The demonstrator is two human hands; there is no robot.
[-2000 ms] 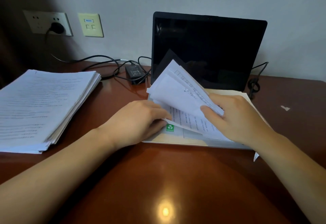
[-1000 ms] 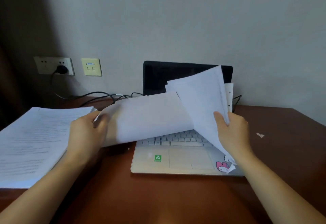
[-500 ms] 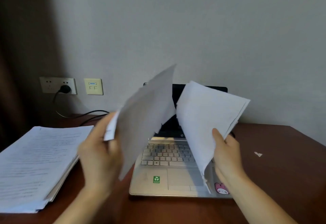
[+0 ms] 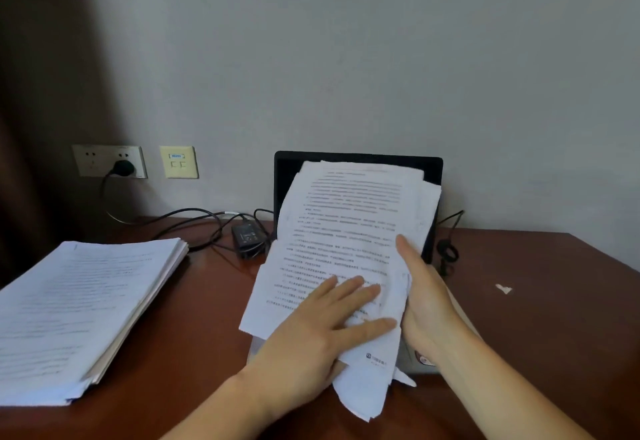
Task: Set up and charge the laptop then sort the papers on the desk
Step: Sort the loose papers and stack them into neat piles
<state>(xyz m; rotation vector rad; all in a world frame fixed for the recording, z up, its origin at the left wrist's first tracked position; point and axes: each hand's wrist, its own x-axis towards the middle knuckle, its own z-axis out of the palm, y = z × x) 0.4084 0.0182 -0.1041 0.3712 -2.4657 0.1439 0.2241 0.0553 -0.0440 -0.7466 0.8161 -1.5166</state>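
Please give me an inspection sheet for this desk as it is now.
Surface: brown glossy desk.
Job's things: open laptop, dark screen mostly hidden behind loose sheets; paper stack at the left.
Clutter: small white scrap at the right.
Hands: left hand presses flat on the loose sheets, fingers straight; right hand grips their right edge.
Cables: adapter beside laptop; black cable to plug in wall socket; second cable coiled right of laptop.
Surroundings: grey wall, yellowish data plate.
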